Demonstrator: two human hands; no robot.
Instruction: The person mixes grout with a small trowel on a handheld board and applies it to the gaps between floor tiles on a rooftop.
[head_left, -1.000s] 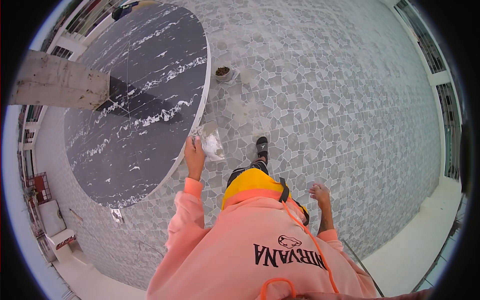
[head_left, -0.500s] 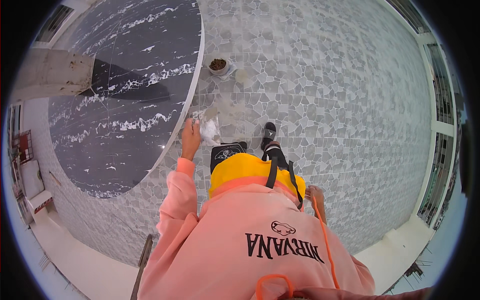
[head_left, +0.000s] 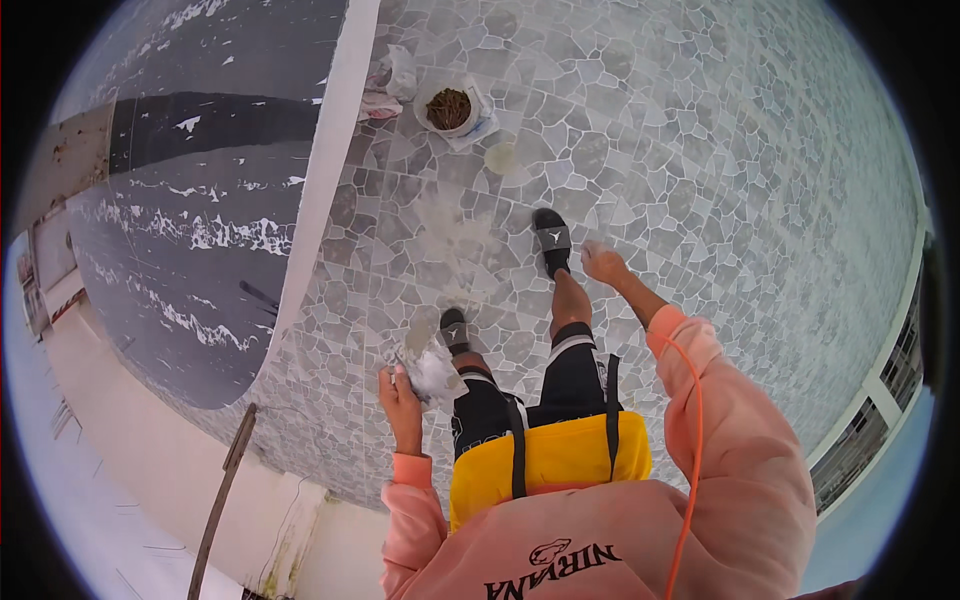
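My left hand (head_left: 400,402) is closed on the edge of a crumpled, whitish see-through plastic bag (head_left: 432,372), which hangs beside my left leg. The bag has something pale in it that I cannot make out. Out in front of my right leg is my right hand (head_left: 605,263), its fingers curled in and nothing showing in it. On the stone-patterned floor ahead stands a white bucket (head_left: 450,128) with brown, stick-like pieces inside. Left of the bucket, a white and reddish plastic bag (head_left: 380,106) lies by the dark slab's edge.
A large dark slab with white veining (head_left: 200,290) and a pale rim fills the left side. My sandalled feet are on the tiled floor (head_left: 690,170), which has a dusty patch (head_left: 450,225). Behind at the left, a wooden pole (head_left: 222,500) leans near a low wall.
The bucket looks larger and closer, and the slab has shifted in view. My right hand has swung forward from beside my hip. My left hand still grips the plastic bag, now lower in view.
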